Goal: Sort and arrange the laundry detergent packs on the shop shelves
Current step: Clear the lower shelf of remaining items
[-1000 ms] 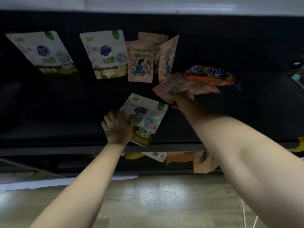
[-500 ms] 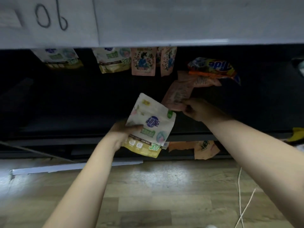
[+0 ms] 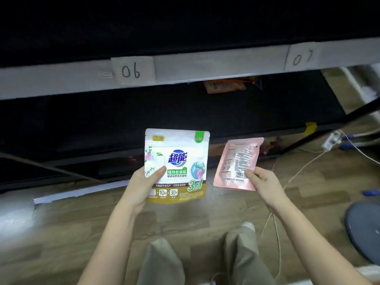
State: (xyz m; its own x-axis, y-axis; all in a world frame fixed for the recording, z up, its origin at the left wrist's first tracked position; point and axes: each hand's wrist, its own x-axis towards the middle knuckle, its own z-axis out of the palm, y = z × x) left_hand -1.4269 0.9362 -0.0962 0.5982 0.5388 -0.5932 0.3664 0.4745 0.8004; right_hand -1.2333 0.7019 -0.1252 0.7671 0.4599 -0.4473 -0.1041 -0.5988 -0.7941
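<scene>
My left hand (image 3: pixel 144 182) grips a white and gold detergent pouch (image 3: pixel 181 159) by its lower left side, upright, front label facing me. My right hand (image 3: pixel 261 182) pinches a pink pouch (image 3: pixel 236 163) at its lower right corner, back side with barcode toward me, tilted slightly. Both packs hang in front of the dark shelves, above the floor. On the shelf below the white rail (image 3: pixel 205 66), an orange pack (image 3: pixel 226 86) peeks out; the other shelved packs are hidden by the rail.
Paper labels "06" (image 3: pixel 131 70) and "07" (image 3: pixel 302 57) are stuck on the rail. Wood floor (image 3: pixel 61 233) below, with my legs and a shoe (image 3: pixel 247 226). White cables and a power strip (image 3: pixel 331 140) lie at right, beside a dark round base (image 3: pixel 366 231).
Both hands drew back out of the lower shelf, each carrying its pouch, and now hold them up in front of me. The view has risen and pulled away from the shelf.
</scene>
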